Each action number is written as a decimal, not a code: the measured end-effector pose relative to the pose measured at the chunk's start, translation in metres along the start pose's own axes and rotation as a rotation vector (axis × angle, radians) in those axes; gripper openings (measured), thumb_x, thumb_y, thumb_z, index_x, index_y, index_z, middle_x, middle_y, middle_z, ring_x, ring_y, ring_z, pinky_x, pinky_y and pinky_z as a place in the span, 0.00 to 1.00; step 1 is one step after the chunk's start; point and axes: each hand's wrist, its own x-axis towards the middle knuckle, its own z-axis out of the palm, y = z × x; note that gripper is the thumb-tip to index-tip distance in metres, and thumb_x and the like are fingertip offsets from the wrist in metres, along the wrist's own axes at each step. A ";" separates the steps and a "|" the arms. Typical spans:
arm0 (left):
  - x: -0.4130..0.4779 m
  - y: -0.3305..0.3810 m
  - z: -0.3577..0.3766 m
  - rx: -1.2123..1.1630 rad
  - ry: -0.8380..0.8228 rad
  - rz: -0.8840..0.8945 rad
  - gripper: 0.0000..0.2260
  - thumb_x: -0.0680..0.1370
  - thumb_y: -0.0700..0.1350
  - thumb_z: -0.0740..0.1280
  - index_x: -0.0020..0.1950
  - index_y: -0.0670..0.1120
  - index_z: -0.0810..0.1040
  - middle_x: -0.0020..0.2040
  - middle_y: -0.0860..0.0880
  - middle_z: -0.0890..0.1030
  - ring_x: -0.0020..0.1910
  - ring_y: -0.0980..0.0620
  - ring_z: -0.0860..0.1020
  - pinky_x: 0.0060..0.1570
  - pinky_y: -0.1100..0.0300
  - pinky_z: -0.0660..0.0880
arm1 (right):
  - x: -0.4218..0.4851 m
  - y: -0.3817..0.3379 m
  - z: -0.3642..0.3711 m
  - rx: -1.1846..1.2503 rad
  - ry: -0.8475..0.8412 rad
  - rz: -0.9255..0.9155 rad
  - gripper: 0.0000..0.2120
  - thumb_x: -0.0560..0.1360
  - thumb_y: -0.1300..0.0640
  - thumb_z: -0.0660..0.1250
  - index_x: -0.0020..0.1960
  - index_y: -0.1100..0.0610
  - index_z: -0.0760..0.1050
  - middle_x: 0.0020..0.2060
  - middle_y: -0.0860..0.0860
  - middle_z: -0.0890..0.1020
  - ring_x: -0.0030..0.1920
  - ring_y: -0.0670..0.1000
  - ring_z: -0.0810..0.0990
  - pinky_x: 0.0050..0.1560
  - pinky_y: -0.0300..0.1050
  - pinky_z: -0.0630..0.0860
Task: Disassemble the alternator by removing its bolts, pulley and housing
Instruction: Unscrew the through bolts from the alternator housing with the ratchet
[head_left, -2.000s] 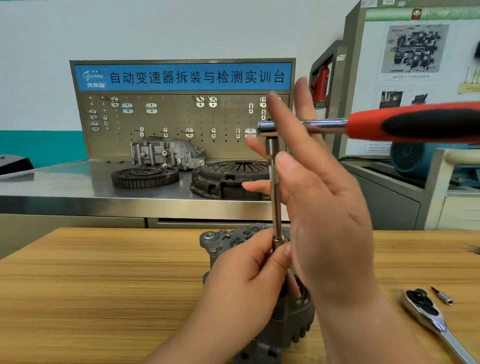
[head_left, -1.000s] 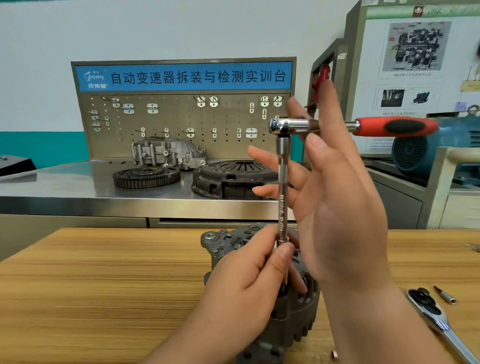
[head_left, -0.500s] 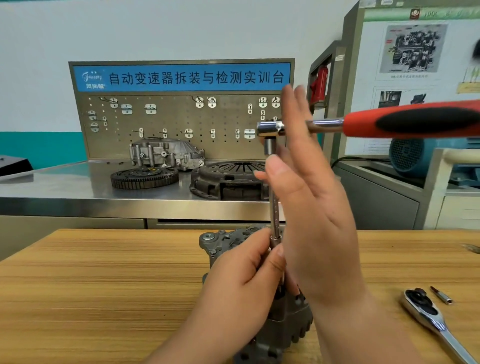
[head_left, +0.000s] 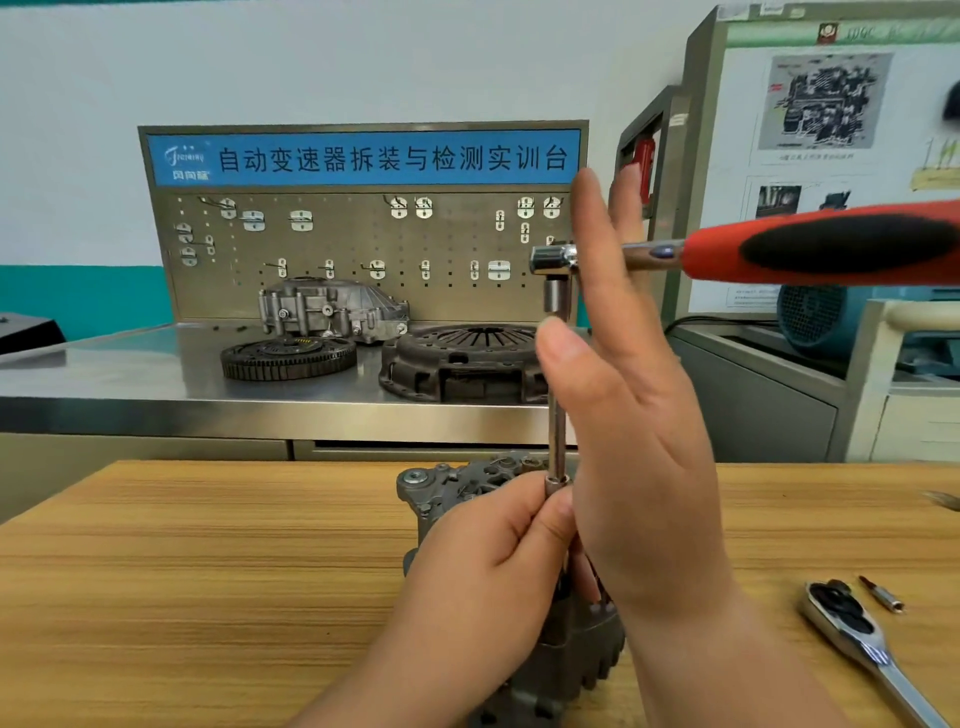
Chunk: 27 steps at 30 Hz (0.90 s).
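The grey alternator (head_left: 441, 491) stands on the wooden table (head_left: 208, 571), mostly hidden behind my hands. A long chrome extension bar (head_left: 557, 431) rises upright from its top. On the bar sits a ratchet with a red and black handle (head_left: 831, 249) that points right. My left hand (head_left: 488, 571) pinches the bar's lower end where it meets the alternator. My right hand (head_left: 634, 415) is flat with straight fingers, raised beside the bar, its fingers lying against the ratchet's shaft near the head.
A second chrome ratchet (head_left: 852, 629) and a small bit (head_left: 883, 595) lie on the table at the right. Behind, a steel bench holds a flywheel (head_left: 288, 356), a clutch cover (head_left: 462, 358) and a cast housing (head_left: 332, 309) before a pegboard (head_left: 363, 234).
A second ago the ratchet handle pointed farther back; it has swung round toward me on the right. My flat right hand moved with it. My left hand kept its hold.
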 end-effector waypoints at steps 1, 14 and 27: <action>0.000 -0.001 0.000 -0.011 -0.014 0.003 0.14 0.80 0.53 0.57 0.38 0.56 0.77 0.30 0.60 0.80 0.31 0.63 0.75 0.36 0.61 0.73 | 0.000 0.000 0.000 0.032 0.008 0.010 0.29 0.77 0.53 0.56 0.77 0.48 0.55 0.78 0.44 0.54 0.75 0.34 0.52 0.70 0.29 0.55; -0.001 -0.005 0.003 0.003 0.013 0.036 0.09 0.73 0.53 0.58 0.42 0.57 0.77 0.33 0.60 0.82 0.34 0.63 0.76 0.38 0.56 0.76 | -0.002 0.004 -0.002 -0.056 0.068 0.031 0.32 0.75 0.48 0.57 0.78 0.46 0.54 0.78 0.40 0.54 0.76 0.38 0.50 0.77 0.53 0.53; -0.004 -0.004 0.000 -0.077 -0.069 0.055 0.19 0.73 0.64 0.55 0.51 0.55 0.77 0.46 0.55 0.84 0.49 0.48 0.80 0.54 0.40 0.75 | 0.002 0.008 -0.007 0.118 0.044 0.103 0.36 0.73 0.48 0.59 0.78 0.42 0.49 0.75 0.35 0.61 0.73 0.33 0.57 0.72 0.33 0.57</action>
